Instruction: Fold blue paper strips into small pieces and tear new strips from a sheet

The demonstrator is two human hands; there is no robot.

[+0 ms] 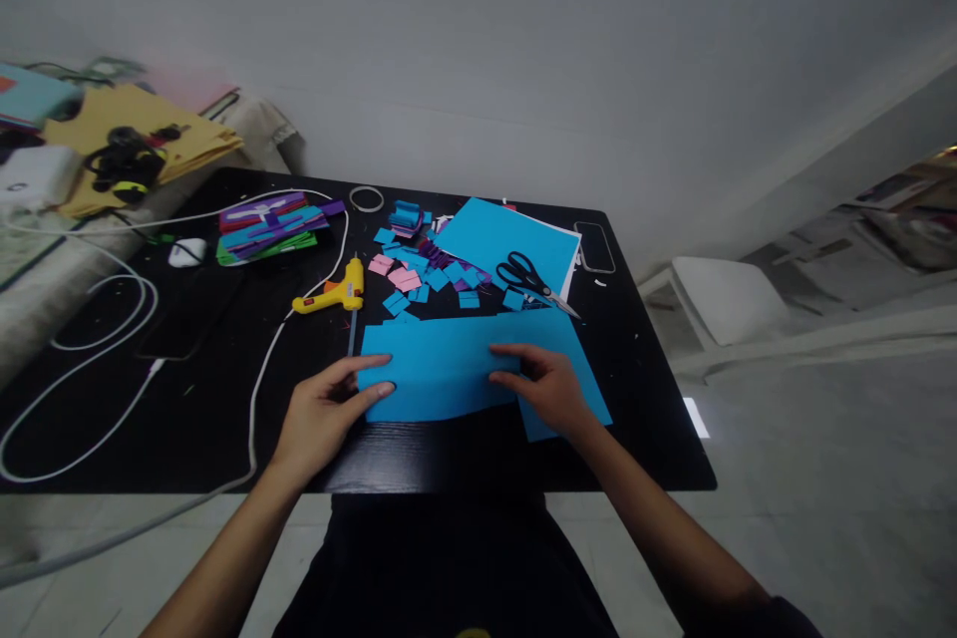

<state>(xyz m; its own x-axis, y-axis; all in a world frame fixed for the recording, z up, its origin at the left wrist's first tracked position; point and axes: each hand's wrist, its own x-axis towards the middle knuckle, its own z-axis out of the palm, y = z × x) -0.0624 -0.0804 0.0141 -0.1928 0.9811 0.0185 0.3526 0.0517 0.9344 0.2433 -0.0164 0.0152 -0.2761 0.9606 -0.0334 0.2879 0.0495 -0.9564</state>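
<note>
A blue sheet of paper (441, 374), wider than it is tall, lies near the front of the black table, with its lower edge bowed slightly. My left hand (321, 419) grips its left end, the index finger and thumb reaching onto the top face. Toward the right end, my right hand (549, 387) holds the same sheet with index finger and thumb on it; the other fingers are curled or hidden. Under my right hand and wrist, a second blue sheet (590, 394) sticks out. Black-handled scissors (534, 281) rest just beyond, partly over another blue sheet (485, 229).
Small blue and pink paper pieces (408, 279) are scattered behind the sheet. A yellow glue gun (336, 291) lies left, beside a white cable (258, 389). Farther back are bundled coloured strips (276, 227), a tape ring (366, 199) and a phone (594, 247). A white stool (725, 299) stands right.
</note>
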